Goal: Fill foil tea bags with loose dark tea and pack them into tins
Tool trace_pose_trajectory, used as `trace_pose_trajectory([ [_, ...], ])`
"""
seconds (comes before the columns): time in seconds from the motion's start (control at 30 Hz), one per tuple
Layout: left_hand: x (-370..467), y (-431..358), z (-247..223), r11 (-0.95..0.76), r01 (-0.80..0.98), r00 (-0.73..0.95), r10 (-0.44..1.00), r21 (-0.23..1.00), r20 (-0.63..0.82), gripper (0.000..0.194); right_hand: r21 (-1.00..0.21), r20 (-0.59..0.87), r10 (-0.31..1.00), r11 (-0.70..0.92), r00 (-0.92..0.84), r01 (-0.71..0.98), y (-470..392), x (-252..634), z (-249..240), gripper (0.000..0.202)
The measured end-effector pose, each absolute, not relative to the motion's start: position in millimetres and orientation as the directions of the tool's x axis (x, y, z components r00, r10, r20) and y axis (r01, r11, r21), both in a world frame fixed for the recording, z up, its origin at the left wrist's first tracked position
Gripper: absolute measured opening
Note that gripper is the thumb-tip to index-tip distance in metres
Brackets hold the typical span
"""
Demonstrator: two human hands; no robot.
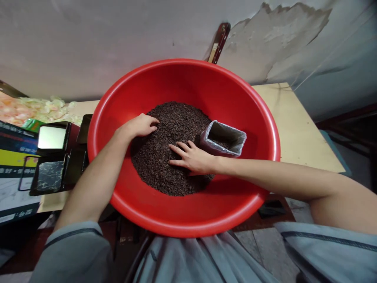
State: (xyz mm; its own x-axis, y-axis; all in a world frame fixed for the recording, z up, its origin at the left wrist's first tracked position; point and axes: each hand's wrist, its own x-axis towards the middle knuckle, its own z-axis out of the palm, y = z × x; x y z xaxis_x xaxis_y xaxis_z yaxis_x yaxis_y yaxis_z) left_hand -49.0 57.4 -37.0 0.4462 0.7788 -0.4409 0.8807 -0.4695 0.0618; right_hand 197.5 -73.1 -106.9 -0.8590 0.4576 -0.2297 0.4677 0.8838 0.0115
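Observation:
A large red basin holds a heap of dark brown, grain-like bits. On the heap's left edge rests my left hand, its fingers slightly curled and apart, holding nothing. My right hand lies palm down on the middle of the heap with its fingers spread. Just behind my right wrist, a plastic-lined, open-topped box stands in the basin, tilted a little, with some of the dark bits at its bottom.
The basin stands on a light wooden table against a wall with peeling paint. To the left are black cases, a printed box and pale artificial flowers. A dark red wooden piece leans behind the basin.

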Motion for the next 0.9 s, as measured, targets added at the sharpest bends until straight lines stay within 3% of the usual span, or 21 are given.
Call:
trace_pose_trajectory([
  [0.07,-50,59,-40,-0.469,0.881,0.448,0.779,0.066,-0.440,0.049,0.026,-0.228,0.439,0.895,-0.869,0.445,-74,199,-108,0.066],
  [0.13,-51,59,-41,-0.463,0.884,0.444,0.781,0.070,-0.440,0.049,0.032,-0.221,0.437,0.897,-0.872,0.442,-74,199,-109,0.051],
  [0.33,-51,57,-37,-0.455,0.886,0.445,0.788,0.084,-0.425,0.049,0.033,-0.169,0.476,0.878,-0.863,0.478,-70,199,-118,0.048],
  [0.53,-51,54,-31,-0.471,0.879,0.455,0.786,0.072,-0.418,0.051,-0.062,-0.172,0.446,0.885,-0.878,0.462,-57,201,-110,0.053],
  [0.7,-52,52,-30,-0.483,0.872,0.475,0.786,0.086,-0.395,0.053,-0.291,0.042,0.565,0.796,-0.824,0.531,-50,207,-80,0.058],
  [0.9,-55,58,-38,-0.472,0.874,0.475,0.783,0.113,-0.402,0.055,-0.584,0.356,0.728,0.663,-0.586,0.469,-47,265,-42,0.044],
])
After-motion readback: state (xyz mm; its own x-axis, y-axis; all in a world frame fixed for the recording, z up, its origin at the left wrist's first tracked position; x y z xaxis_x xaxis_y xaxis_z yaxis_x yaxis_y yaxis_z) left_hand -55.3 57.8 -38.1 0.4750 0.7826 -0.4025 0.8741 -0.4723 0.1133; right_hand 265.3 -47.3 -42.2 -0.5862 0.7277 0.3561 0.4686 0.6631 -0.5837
